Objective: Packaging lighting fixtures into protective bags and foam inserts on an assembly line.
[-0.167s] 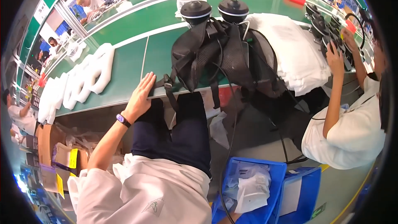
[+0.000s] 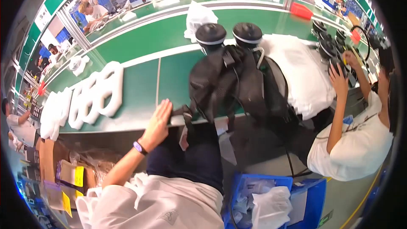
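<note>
Setting: factory line, long green bench.
Left hand: flat on bench edge, fingers released, just beside black backpack.
Right hand: out of view.
Backpack: soft, limp, probably light; best gripped by straps.
Change: hand barely shifted since earlier frame.

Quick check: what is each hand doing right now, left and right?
Left hand: open, flat on the green table edge, holding nothing, beside the black fabric backpack.
Right hand: not in view.
</note>
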The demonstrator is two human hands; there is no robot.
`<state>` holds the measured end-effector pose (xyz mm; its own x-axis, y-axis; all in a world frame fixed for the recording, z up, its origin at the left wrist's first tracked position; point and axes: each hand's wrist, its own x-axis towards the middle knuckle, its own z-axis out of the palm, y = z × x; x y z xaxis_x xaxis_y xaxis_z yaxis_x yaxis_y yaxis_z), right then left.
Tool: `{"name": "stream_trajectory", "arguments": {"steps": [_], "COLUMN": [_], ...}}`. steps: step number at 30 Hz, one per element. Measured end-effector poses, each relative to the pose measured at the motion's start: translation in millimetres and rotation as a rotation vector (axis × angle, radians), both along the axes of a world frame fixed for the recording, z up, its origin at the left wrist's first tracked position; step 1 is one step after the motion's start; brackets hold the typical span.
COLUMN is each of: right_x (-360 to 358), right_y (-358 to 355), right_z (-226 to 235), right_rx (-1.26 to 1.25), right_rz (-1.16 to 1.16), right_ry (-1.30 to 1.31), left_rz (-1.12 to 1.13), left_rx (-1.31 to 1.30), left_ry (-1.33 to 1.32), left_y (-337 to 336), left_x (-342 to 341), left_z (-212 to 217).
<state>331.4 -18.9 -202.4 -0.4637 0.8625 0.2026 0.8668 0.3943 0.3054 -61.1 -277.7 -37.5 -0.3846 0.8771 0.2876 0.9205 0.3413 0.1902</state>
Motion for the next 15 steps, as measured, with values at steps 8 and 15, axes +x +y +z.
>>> {"name": "stream_trajectory", "arguments": {"steps": [8, 15], "right_x": [-162, -343], "right_y": [-25, -86], "right_z": [194, 328], "right_rx": [-0.137, -0.360], "right_rz": [0.454, 0.853], "right_ry": [0.280, 0.499], "left_rz": [-0.029, 0.107], "left_rx": [-0.044, 0.283], "left_ry": [-0.158, -0.234], "left_y": [-15, -69], "left_x": [-23, -126], "left_z": [19, 123]}}
